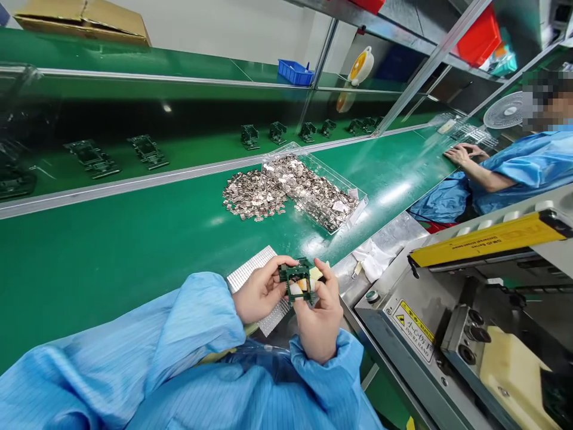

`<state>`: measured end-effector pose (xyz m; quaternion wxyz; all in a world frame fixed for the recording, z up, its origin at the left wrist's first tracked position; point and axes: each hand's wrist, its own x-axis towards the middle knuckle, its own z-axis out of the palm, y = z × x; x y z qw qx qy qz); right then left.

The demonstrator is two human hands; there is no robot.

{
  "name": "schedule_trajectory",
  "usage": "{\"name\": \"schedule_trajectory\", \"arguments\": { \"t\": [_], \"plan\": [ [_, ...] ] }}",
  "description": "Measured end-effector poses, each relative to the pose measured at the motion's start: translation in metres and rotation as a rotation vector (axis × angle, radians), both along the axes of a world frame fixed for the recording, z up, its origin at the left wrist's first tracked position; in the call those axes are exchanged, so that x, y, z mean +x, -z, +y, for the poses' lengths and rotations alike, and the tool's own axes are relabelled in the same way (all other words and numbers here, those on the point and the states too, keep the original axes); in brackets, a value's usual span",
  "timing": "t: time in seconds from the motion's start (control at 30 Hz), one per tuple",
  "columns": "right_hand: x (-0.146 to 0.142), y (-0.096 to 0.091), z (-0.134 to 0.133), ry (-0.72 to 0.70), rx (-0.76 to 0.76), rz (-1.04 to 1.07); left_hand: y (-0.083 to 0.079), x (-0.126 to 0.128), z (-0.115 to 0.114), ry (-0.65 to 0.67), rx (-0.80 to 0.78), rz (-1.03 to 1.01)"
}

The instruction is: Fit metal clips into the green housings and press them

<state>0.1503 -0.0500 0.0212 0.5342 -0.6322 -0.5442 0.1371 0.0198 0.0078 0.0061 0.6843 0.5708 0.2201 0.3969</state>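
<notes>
Dark green, boxy, open-sided frame sits between the two hands, off the near edge of the glossy green worktop: right of the left hand, left and slightly far of the right hand. Neither hand is clearly nearer; both touch it. Frame looks about as wide as tall, so its long axis can't be told. Left hand pinches the left side, thumb against fingers, index along the top. Right hand grips the lower right, thumb on the near side, index raised and bent; its other fingertips are partly hidden. White-silver gridded sheet lies beyond and below the left hand. Farther off, a loose heap of small silvery metal pieces lies left of a clear plastic tray filled with similar pieces.
</notes>
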Motion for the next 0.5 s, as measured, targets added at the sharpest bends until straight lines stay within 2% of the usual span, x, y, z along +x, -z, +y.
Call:
{"name": "schedule_trajectory", "arguments": {
  "t": [0.13,0.3,0.37,0.5],
  "plan": [
    [0.0001,-0.0011,0.0009,0.016,0.007,-0.024,0.0029,-0.0004,-0.0005,0.004,0.015,0.012],
    [0.0036,-0.0029,-0.0007,-0.023,-0.040,0.056,0.0047,-0.0015,-0.0003,0.024,0.019,0.026],
    [0.0036,-0.0019,-0.0010,-0.037,-0.089,0.154,0.0043,-0.0017,-0.0007,0.024,0.016,0.037],
    [-0.0004,0.0029,-0.0009,-0.071,-0.147,0.500,0.0023,-0.0014,-0.0026,0.033,0.009,0.052]
  ]
}}
